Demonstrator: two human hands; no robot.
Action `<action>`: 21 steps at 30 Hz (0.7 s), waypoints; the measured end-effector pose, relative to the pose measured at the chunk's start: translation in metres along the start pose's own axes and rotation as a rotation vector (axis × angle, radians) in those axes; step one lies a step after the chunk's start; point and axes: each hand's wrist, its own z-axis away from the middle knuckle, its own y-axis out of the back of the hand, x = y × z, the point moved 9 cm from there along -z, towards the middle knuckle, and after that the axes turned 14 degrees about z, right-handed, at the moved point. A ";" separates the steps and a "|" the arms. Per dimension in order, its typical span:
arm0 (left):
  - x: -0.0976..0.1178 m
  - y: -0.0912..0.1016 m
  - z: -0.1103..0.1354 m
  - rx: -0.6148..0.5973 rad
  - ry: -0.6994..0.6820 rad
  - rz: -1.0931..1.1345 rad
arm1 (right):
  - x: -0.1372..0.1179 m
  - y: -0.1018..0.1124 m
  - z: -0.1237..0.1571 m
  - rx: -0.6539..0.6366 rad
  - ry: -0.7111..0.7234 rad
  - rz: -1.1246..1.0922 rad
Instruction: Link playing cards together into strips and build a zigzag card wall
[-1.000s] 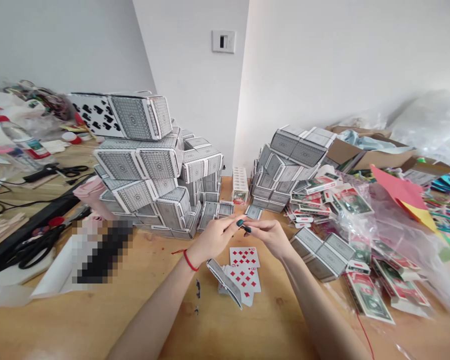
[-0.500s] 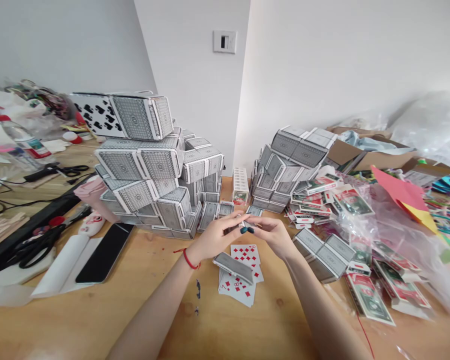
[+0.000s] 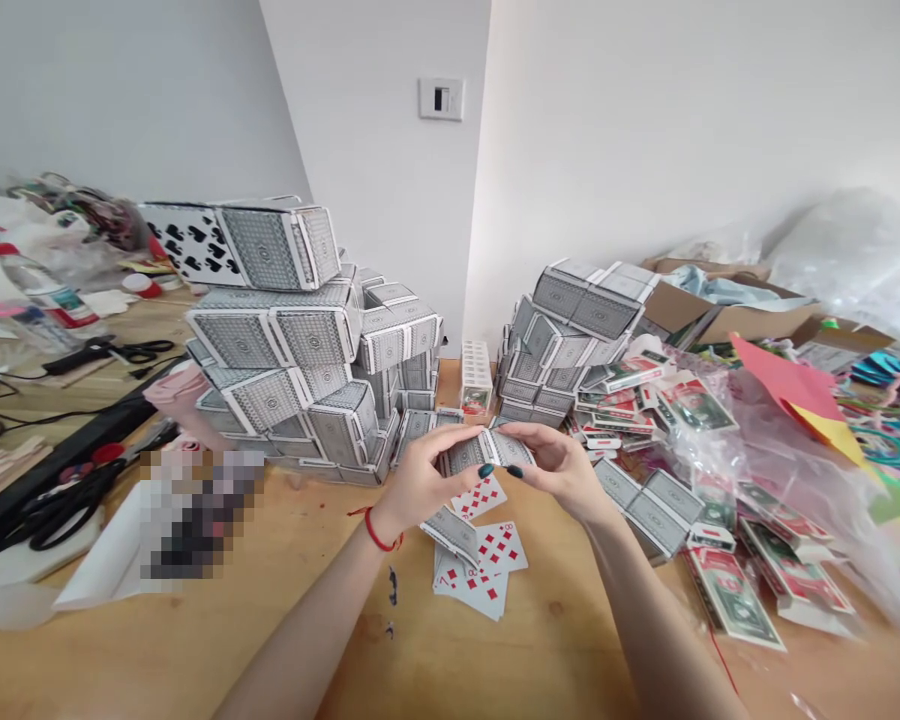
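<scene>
My left hand (image 3: 414, 482), with a red cord at the wrist, and my right hand (image 3: 564, 472) are closed on grey-backed playing cards (image 3: 489, 452). Both thumbs press the near edge of the cards, which look bent; how many there are I cannot tell. Right below lie red diamond cards (image 3: 487, 592) face up on the wooden table (image 3: 330, 640). A bent grey-backed card (image 3: 450, 534) rests on top of them. To the right of my right hand sits a block of folded cards (image 3: 649, 505).
Tall stacked card blocks stand at left (image 3: 274, 335) and right (image 3: 589, 305), with a small white box (image 3: 476, 375) between. Red-and-green card boxes (image 3: 731, 600) and plastic wrap (image 3: 817, 480) cover the right side. Black scissors (image 3: 67, 505) and white paper (image 3: 112, 540) lie left.
The grey-backed cards in my hands now show their patterned backs, and my hands are a little farther apart. The face-up cards below have shifted and spread. The view has tilted slightly.
</scene>
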 end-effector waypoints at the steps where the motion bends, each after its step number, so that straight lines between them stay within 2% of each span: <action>1: 0.002 0.000 0.000 -0.008 -0.015 -0.020 | 0.000 0.001 0.001 -0.012 -0.005 0.002; 10: 0.010 -0.006 0.003 -0.099 0.002 -0.174 | -0.010 0.004 0.008 -0.123 -0.005 0.109; 15: 0.012 -0.016 0.005 -0.198 0.004 -0.225 | -0.013 0.004 0.013 -0.211 -0.032 0.227; 21: 0.013 -0.016 0.006 -0.191 -0.009 -0.238 | -0.018 0.005 0.014 -0.205 -0.001 0.259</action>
